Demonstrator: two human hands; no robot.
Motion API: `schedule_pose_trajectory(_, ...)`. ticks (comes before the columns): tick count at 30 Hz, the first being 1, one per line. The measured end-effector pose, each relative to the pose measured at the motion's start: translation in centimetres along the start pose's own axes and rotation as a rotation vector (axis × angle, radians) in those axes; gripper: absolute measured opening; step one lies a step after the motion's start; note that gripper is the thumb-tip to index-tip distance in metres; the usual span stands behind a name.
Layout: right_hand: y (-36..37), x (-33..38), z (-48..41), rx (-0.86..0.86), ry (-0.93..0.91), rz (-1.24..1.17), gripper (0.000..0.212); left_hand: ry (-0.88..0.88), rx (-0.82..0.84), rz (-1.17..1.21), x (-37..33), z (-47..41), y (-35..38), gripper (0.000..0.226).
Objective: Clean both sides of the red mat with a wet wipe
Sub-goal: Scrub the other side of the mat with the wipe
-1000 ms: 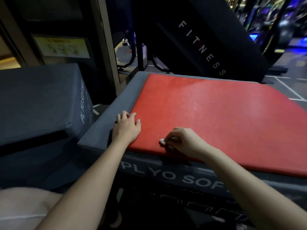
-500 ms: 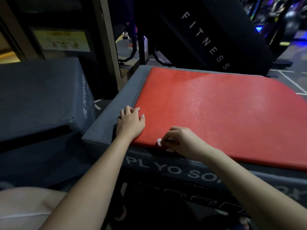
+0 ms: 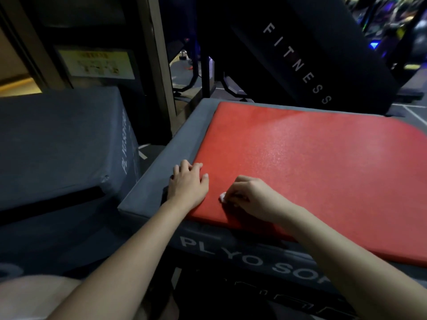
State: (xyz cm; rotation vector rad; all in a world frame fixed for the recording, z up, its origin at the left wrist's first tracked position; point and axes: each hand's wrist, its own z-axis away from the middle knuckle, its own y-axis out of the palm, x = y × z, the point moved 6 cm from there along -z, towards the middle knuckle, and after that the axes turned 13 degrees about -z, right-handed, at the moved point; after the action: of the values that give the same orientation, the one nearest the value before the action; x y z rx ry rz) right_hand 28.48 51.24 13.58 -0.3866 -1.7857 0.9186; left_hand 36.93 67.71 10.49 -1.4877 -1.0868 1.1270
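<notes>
A single head-worn camera looks forward and steeply down, close over the red mat (image 3: 312, 176) on the grey plyo box (image 3: 161, 172).

wet wipe (image 3: 222, 197) mostly hidden in right hand (image 3: 251, 198), red mat (image 3: 300, 158) cropped right, yellow label (image 3: 97, 63) blurred

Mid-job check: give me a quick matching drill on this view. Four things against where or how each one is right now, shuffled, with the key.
Things
1. left hand
2. right hand
3. red mat
4. wet wipe

States
A. lies flat on top of the grey plyo box
B. bunched up, only a white bit showing at the fingertips
C. rests with relaxed fingers on the mat's near left corner
D. curled round the wipe, on the mat near its front edge

Pairs: 1-C, 2-D, 3-A, 4-B
</notes>
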Motion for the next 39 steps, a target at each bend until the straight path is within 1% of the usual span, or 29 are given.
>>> schedule_pose_trajectory(2, -1.1, -1.5, -1.3, -0.07, 0.02, 0.013, 0.008, 0.013, 0.001, -0.018, -0.2, -1.0, -0.3, 0.04)
schedule_pose_trajectory(5, -3.5, -4.4, -3.6, -0.196, 0.13, 0.049, 0.009, 0.018, -0.054, -0.024, -0.1, -3.1, -1.2, 0.025)
schedule_pose_trajectory(7, -3.8, -4.9, -4.5, -0.179, 0.132, 0.054, 0.005, 0.027, -0.081, -0.019, 0.1, -4.9, -1.7, 0.024)
schedule_pose_trajectory(9, -3.1, -3.9, -4.8, -0.097, 0.062, 0.049, 0.006, 0.07, -0.093, -0.009, 0.0, -7.1, -1.7, 0.025)
schedule_pose_trajectory(11, -2.3, -3.9, -5.1, -0.026, 0.031, 0.047, 0.005, 0.107, -0.091, 0.032, 0.0, -9.7, -1.2, 0.029)
schedule_pose_trajectory(12, -2.4, -4.2, -5.3, -0.026, 0.029, 0.051, 0.004, 0.124, -0.08, 0.045, 0.1, -10.7, -1.0, 0.033)
schedule_pose_trajectory(14, -3.5, -5.8, -6.3, -0.118, 0.043, 0.065, 0.008, 0.173, -0.049, -0.002, -0.1, -12.6, -0.4, 0.044)
schedule_pose_trajectory(16, -4.6, -7.4, -7.3, -0.232, 0.082, 0.062, 0.006, 0.242, 0.0, -0.101, -0.3, -14.2, 0.6, 0.053)
schedule_pose_trajectory(18, -4.8, -8.3, -8.0, -0.29, 0.101, 0.05, 0.004, 0.287, 0.041, -0.115, -0.3, -16.0, 1.4, 0.058)
schedule_pose_trajectory(19, -4.6, -8.5, -8.2, -0.281, 0.084, 0.033, 0.008, 0.291, 0.064, -0.093, 0.0, -17.0, 2.0, 0.06)
schedule_pose_trajectory(21, -4.1, -8.3, -8.3, -0.21, 0.038, -0.021, 0.015, 0.269, 0.11, -0.047, 0.8, -19.1, 3.0, 0.064)
schedule_pose_trajectory(23, -4.5, -8.8, -8.8, -0.141, 0.025, -0.023, 0.01, 0.262, 0.152, -0.025, 1.0, -20.5, 4.0, 0.065)
schedule_pose_trajectory(24, -4.8, -9.5, -9.4, -0.137, 0.025, -0.001, 0.005, 0.263, 0.175, -0.011, 1.1, -20.5, 4.7, 0.064)
schedule_pose_trajectory(25, -5.5, -10.1, -10.1, -0.154, 0.026, 0.028, 0.003, 0.26, 0.185, 0.011, 1.1, -20.5, 5.3, 0.062)
schedule_pose_trajectory(27, -6.7, -11.8, -11.9, -0.211, 0.048, 0.074, 0.006, 0.248, 0.193, 0.037, 1.3, -20.3, 6.3, 0.058)
schedule_pose_trajectory(29, -7.8, -13.1, -13.4, -0.273, 0.069, 0.086, 0.006, 0.26, 0.185, 0.021, 1.4, -20.5, 6.5, 0.059)
schedule_pose_trajectory(30, -8.0, -13.4, -13.7, -0.266, 0.066, 0.083, 0.005, 0.267, 0.183, 0.02, 1.4, -20.4, 6.5, 0.06)
schedule_pose_trajectory(31, -7.8, -13.3, -13.8, -0.233, 0.041, 0.078, 0.003, 0.269, 0.177, 0.026, 1.5, -20.4, 6.7, 0.06)
schedule_pose_trajectory(33, -7.3, -12.7, -13.7, -0.15, -0.02, 0.06, 0.009, 0.274, 0.168, 0.041, 1.4, -20.4, 6.8, 0.063)
schedule_pose_trajectory(35, -7.2, -12.9, -14.4, -0.096, -0.011, 0.045, 0.009, 0.274, 0.167, 0.054, 1.3, -20.3, 6.8, 0.072)
schedule_pose_trajectory(37, -8.3, -14.6, -16.9, -0.154, 0.007, 0.079, 0.006, 0.269, 0.16, 0.068, 1.4, -20.4, 6.8, 0.079)
schedule_pose_trajectory(39, -10.3, -17.1, -19.5, -0.25, 0.074, 0.123, 0.011, 0.27, 0.157, 0.079, 1.5, -20.4, 6.7, 0.078)
